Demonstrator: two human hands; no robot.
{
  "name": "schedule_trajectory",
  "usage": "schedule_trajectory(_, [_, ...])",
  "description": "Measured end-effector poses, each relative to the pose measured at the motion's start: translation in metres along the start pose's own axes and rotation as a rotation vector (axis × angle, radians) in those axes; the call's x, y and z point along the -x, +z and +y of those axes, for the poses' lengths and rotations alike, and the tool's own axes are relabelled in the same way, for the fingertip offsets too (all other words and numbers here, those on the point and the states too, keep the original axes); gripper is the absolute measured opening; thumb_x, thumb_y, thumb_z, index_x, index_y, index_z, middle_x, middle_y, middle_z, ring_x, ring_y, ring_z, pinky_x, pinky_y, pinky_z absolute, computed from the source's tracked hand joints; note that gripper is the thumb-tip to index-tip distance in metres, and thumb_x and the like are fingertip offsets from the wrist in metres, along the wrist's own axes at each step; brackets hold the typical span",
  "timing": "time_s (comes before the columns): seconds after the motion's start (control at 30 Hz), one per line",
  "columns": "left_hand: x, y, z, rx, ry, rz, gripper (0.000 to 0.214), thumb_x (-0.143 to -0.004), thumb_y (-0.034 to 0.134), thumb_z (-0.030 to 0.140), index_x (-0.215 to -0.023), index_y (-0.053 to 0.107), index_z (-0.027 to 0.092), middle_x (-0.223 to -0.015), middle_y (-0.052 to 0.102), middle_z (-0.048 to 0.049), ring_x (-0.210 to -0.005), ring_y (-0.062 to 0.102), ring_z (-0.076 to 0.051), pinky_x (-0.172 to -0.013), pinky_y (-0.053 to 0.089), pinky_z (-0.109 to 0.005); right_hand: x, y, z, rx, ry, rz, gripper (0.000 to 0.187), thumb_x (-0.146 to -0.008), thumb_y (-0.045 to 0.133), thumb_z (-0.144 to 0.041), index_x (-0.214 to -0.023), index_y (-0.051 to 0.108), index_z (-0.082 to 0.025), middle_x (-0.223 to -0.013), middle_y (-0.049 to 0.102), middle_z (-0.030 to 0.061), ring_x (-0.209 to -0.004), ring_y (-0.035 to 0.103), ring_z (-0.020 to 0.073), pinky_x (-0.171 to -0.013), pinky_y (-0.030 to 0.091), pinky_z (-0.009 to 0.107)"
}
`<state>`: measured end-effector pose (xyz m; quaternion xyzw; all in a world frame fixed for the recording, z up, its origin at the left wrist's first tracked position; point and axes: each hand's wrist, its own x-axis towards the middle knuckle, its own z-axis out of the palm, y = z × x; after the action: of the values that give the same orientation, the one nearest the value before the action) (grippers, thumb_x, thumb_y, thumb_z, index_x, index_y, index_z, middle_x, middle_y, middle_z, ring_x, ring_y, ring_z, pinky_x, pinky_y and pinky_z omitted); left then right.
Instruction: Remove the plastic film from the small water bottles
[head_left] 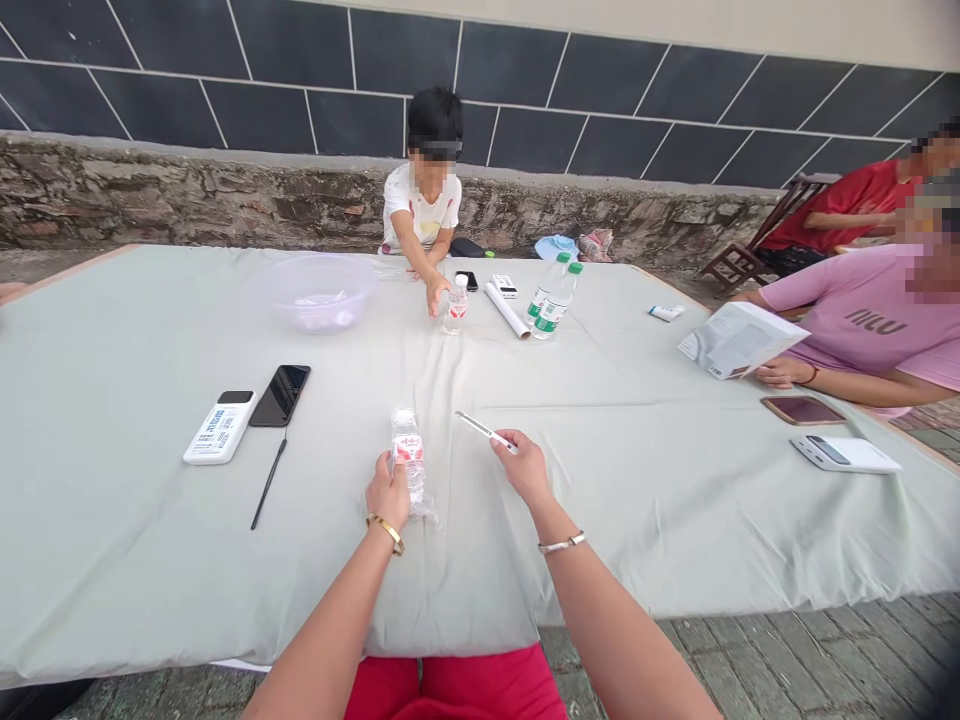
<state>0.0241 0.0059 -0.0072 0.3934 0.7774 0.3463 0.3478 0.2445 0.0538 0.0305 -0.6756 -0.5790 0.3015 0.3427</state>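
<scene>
At lower centre of the frame, the left hand [388, 492] has a closed grip around a small water bottle [407, 450], just above the cloth-covered tabletop [135, 590]. The right hand [523, 468] firmly pinches a slim white stick [486, 432], its tip angled toward the bottle.

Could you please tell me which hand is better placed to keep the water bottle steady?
Left, it seems: the left hand is already on the plastic water bottle, while the right hand holds a slim white tool and sits apart from the bottle.
</scene>
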Motion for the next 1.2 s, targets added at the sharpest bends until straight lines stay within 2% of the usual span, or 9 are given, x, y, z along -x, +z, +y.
schedule_trajectory(0.1, [0.003, 0.000, -0.003, 0.026, 0.029, 0.004, 0.050, -0.089, 0.031, 0.049, -0.124, 0.050, 0.019, -0.092, 0.071, -0.0072, -0.090, 0.065, -0.025, -0.077, 0.048, -0.036, -0.015, 0.025, 0.016, 0.248, 0.061, 0.176, 0.028, -0.081, 0.047, -0.026, -0.099, 0.065, -0.016, -0.100, 0.065, 0.0123, -0.096, 0.057, 0.0254, -0.084, 0.041, 0.038])
schedule_trajectory(0.23, [0.008, 0.004, -0.008, 0.077, 0.083, 0.050, 0.053, -0.088, 0.030, 0.051, -0.125, 0.049, 0.018, -0.086, 0.069, -0.0068, -0.088, 0.065, -0.025, -0.075, 0.049, -0.035, -0.001, 0.047, 0.006, 0.366, -0.099, 0.226, 0.032, -0.078, 0.051, -0.018, -0.108, 0.061, -0.019, -0.116, 0.059, 0.0142, -0.109, 0.050, 0.0286, -0.090, 0.037, 0.042])
schedule_trajectory(0.33, [0.011, 0.008, -0.012, 0.066, 0.133, 0.098, 0.055, -0.088, 0.028, 0.049, -0.127, 0.047, 0.015, -0.083, 0.067, -0.0079, -0.089, 0.063, -0.026, -0.078, 0.048, -0.037, 0.019, 0.072, -0.021, 0.153, -0.265, 0.042, 0.034, -0.081, 0.053, -0.032, -0.112, 0.056, -0.020, -0.108, 0.061, 0.0102, -0.088, 0.058, 0.0208, -0.079, 0.044, 0.035])
schedule_trajectory(0.4, [0.012, 0.009, -0.014, 0.061, 0.162, 0.125, 0.053, -0.089, 0.029, 0.047, -0.127, 0.047, 0.015, -0.082, 0.065, -0.0070, -0.087, 0.063, -0.026, -0.079, 0.047, -0.038, 0.027, 0.090, -0.037, 0.033, -0.249, -0.092, 0.037, -0.079, 0.057, -0.042, -0.108, 0.055, -0.020, -0.092, 0.062, 0.0048, -0.069, 0.056, 0.0156, -0.066, 0.044, 0.030])
schedule_trajectory(0.5, [0.012, 0.009, -0.016, 0.079, 0.180, 0.126, 0.050, -0.089, 0.032, 0.046, -0.125, 0.048, 0.016, -0.076, 0.063, -0.0047, -0.080, 0.062, -0.024, -0.076, 0.048, -0.037, 0.022, 0.106, -0.049, -0.072, -0.176, -0.141, 0.021, -0.081, 0.051, -0.043, -0.084, 0.054, -0.022, -0.067, 0.057, -0.0024, -0.058, 0.051, 0.0133, -0.057, 0.040, 0.026])
schedule_trajectory(0.7, [0.013, 0.004, -0.015, 0.153, 0.169, 0.102, 0.053, -0.088, 0.030, 0.050, -0.123, 0.050, 0.015, -0.067, 0.058, -0.0011, -0.068, 0.059, -0.021, -0.068, 0.047, -0.035, 0.005, 0.099, -0.032, -0.388, 0.120, -0.034, 0.021, -0.080, 0.050, -0.041, -0.069, 0.046, -0.022, -0.064, 0.058, -0.0016, -0.053, 0.054, 0.0131, -0.054, 0.044, 0.026])
schedule_trajectory(0.97, [0.014, -0.001, -0.014, 0.268, 0.107, 0.083, 0.054, -0.087, 0.034, 0.054, -0.124, 0.049, 0.017, -0.066, 0.055, 0.0014, -0.066, 0.057, -0.018, -0.067, 0.047, -0.032, 0.022, 0.091, -0.023, -0.733, 0.414, -0.118, 0.028, -0.082, 0.053, -0.048, -0.075, 0.046, -0.022, -0.071, 0.065, 0.0065, -0.053, 0.060, 0.0145, -0.049, 0.051, 0.028])
schedule_trajectory(1.1, [0.015, 0.000, -0.015, 0.237, 0.120, 0.152, 0.058, -0.086, 0.034, 0.056, -0.124, 0.048, 0.015, -0.070, 0.056, -0.0004, -0.070, 0.058, -0.020, -0.068, 0.047, -0.034, 0.032, 0.085, -0.034, -0.606, 0.428, -0.304, 0.044, -0.081, 0.045, -0.064, -0.076, 0.050, -0.021, -0.058, 0.058, 0.0013, -0.044, 0.054, 0.0125, -0.041, 0.045, 0.025])
schedule_trajectory(1.2, [0.015, 0.003, -0.017, 0.188, 0.139, 0.184, 0.058, -0.084, 0.038, 0.054, -0.125, 0.047, 0.014, -0.074, 0.057, -0.0020, -0.073, 0.058, -0.021, -0.072, 0.047, -0.036, 0.039, 0.090, -0.041, -0.394, 0.305, -0.423, 0.048, -0.076, 0.051, -0.065, -0.060, 0.044, -0.021, -0.046, 0.048, -0.0037, -0.037, 0.045, 0.0102, -0.038, 0.036, 0.023])
